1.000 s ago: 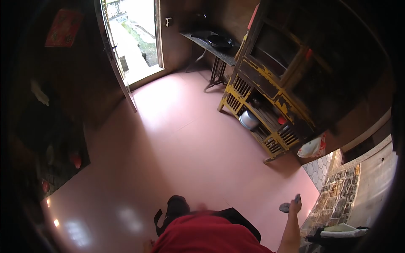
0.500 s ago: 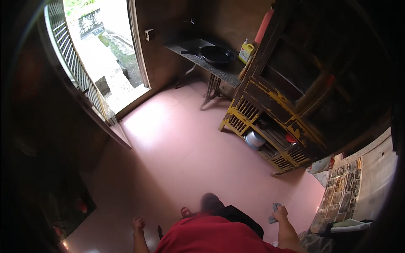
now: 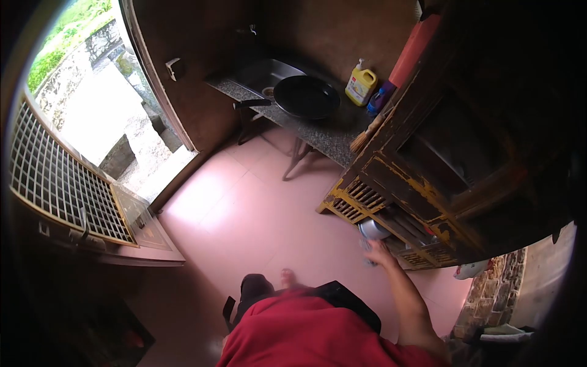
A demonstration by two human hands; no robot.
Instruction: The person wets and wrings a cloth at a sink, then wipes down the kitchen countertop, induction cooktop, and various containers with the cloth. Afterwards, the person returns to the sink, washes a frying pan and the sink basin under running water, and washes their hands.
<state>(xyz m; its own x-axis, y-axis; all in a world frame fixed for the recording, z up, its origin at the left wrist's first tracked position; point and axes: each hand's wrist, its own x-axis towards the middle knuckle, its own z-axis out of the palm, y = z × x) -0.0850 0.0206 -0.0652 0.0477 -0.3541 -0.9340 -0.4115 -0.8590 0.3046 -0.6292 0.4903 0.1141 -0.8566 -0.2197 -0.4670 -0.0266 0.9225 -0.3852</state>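
My right hand point(image 3: 381, 252) is stretched forward over the floor, its fingers closed on a crumpled grey cloth point(image 3: 369, 255) that is partly hidden and slightly blurred. In the view it overlaps the area just below a metal pot point(image 3: 375, 229) on the low shelf of the wooden cabinet point(image 3: 406, 189); no contact shows. My left hand is out of sight. Farther ahead, a black frying pan point(image 3: 310, 98) lies across the edge of the sink point(image 3: 278, 70), its handle pointing left.
A granite counter point(image 3: 330, 137) on metal legs carries a yellow pump jug point(image 3: 361, 87) and a blue-purple bottle point(image 3: 380, 100). To the left stands an open door with a grille point(image 3: 64, 174). Pink floor point(image 3: 263, 214) stretches ahead; a stone-patterned wall point(image 3: 495, 290) is at right.
The sink, pan and cabinet now appear nearer and larger. My right hand has swung forward with the cloth toward the cabinet. My left hand has left the view.
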